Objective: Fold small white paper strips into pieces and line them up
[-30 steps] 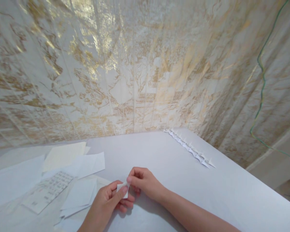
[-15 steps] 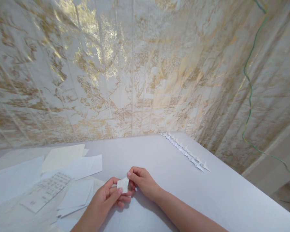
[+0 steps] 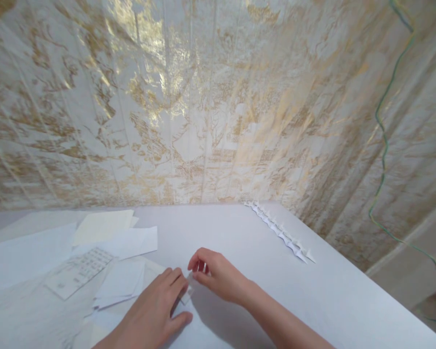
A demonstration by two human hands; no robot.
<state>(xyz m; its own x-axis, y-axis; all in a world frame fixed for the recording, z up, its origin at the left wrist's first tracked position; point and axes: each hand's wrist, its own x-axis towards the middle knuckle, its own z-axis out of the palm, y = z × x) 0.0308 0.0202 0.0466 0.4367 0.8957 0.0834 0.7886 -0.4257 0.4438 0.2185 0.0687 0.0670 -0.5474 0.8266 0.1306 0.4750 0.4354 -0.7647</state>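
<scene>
Small folded paper (image 3: 186,293), lower centre, is pressed onto table (image 3: 240,242) by left hand (image 3: 156,310), laid flat & open. At paper's edge, right hand (image 3: 216,275) is loosely curled, thumb touching; grip can't be told. Lower left, loose sheets (image 3: 131,242) are seen; centre-right, folded-piece row (image 3: 279,233).

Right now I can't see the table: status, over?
Left hand flat, pressing folded paper on table. Right hand at its edge. Loose sheets beside, left.
</scene>
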